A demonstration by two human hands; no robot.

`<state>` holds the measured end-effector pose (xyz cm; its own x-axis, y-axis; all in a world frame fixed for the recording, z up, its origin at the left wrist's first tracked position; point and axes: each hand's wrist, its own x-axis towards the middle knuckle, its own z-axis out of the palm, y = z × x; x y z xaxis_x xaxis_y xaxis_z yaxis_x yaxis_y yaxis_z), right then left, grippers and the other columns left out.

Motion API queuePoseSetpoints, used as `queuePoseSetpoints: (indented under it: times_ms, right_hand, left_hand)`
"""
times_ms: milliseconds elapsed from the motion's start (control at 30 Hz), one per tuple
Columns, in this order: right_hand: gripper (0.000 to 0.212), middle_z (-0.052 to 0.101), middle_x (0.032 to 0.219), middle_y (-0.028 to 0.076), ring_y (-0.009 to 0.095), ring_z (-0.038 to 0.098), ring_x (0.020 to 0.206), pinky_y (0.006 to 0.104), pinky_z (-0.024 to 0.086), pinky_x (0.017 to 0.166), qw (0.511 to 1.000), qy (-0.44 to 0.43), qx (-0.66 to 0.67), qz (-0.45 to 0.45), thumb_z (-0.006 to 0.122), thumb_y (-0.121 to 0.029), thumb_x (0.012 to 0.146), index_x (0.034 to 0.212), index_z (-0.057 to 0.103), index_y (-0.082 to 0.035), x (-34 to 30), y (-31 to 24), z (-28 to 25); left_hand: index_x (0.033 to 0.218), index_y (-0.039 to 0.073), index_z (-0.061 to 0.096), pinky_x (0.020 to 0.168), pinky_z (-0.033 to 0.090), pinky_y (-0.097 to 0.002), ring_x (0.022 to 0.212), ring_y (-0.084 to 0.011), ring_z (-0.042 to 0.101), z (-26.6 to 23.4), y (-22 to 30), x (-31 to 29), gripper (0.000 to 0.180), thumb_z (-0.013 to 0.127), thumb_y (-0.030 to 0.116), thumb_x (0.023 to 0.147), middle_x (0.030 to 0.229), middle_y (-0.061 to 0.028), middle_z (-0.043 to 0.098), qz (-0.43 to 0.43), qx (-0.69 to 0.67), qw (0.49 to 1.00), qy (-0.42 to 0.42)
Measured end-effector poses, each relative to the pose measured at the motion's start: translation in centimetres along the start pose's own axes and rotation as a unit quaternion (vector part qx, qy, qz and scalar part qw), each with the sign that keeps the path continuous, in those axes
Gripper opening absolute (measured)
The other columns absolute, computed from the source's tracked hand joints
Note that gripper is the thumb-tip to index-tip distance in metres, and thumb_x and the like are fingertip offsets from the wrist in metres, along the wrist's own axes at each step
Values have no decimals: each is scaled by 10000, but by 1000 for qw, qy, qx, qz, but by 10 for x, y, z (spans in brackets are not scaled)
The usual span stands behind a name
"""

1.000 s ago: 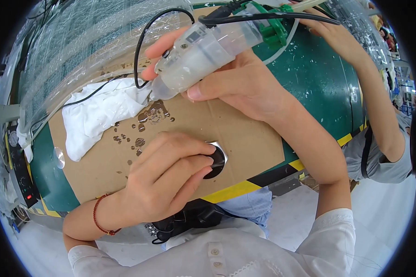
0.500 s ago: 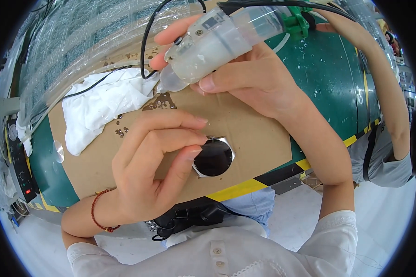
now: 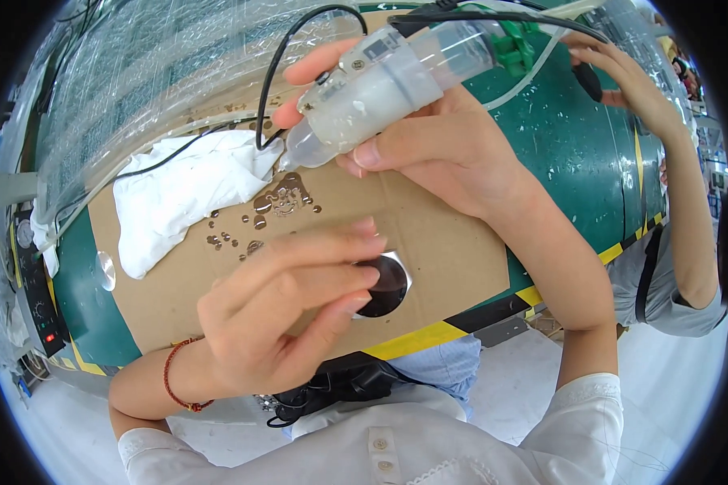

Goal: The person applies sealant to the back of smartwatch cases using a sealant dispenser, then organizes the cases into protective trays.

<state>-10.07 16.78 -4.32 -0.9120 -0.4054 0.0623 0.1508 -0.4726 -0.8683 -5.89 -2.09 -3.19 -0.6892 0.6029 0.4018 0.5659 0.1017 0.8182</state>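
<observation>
My right hand (image 3: 453, 149) grips a translucent nozzle dispenser (image 3: 372, 93), with a black cable and a green end fitting. Its clear tip points down-left, just above dark wet drops (image 3: 283, 198) on the cardboard sheet (image 3: 453, 242). Lower down, my left hand (image 3: 291, 299) is bent with thumb and fingertips drawn together over a round black watch-like disc (image 3: 391, 291) in a silver case. The fingers cover the disc's left part. Whatever they pinch, if anything, cannot be made out.
A crumpled white cloth (image 3: 166, 206) lies left of the drops, near a small clear round film (image 3: 105, 271). Bubble wrap (image 3: 170, 65) covers the back left. A control box (image 3: 42, 303) stands at the left edge. At upper right, another person's hand (image 3: 635, 81) holds a black object.
My left hand has shifted slightly right, covering more of the disc. The dispenser has moved a little down and right. The other person's hand has come into fuller view with a black object.
</observation>
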Motion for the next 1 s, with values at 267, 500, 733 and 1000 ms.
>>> queuePoseSetpoints:
  times_ms: [267, 500, 733, 1000]
  right_hand:
    - [434, 610, 1006, 81, 102, 548, 844, 209, 422, 645, 999, -10, 51, -4, 505, 52, 675, 1102, 541, -21, 1, 2, -5]
    - [420, 619, 1006, 84, 91, 549, 826, 209, 427, 636, 999, 6, 41, -6, 512, 40, 690, 1102, 549, -28, -2, 1, -4]
    - [414, 618, 1002, 91, 95, 557, 829, 208, 432, 634, 999, 3, 38, -7, 526, 47, 684, 1089, 561, -32, 0, 2, -3]
    - [409, 618, 995, 94, 101, 558, 819, 214, 432, 629, 999, -2, 22, -30, 529, 46, 675, 1074, 571, -34, -1, 3, -4]
  left_hand:
    - [717, -24, 618, 608, 539, -280, 774, -263, 655, 8, -3, -3, 157, 651, -70, 571, 781, -101, 633, 125, 79, 988, -32]
    - [775, -15, 624, 632, 541, -299, 792, -288, 652, 6, 0, -6, 210, 637, -80, 576, 797, -103, 633, 135, 100, 984, -67]
    - [675, 1, 605, 535, 515, -258, 753, -247, 655, 9, -2, -5, 123, 645, -35, 565, 743, -83, 634, 147, 119, 980, -53]
    - [698, -1, 618, 613, 495, -313, 775, -268, 614, 9, 1, -4, 174, 640, -58, 536, 789, -87, 627, 155, 143, 973, -89]
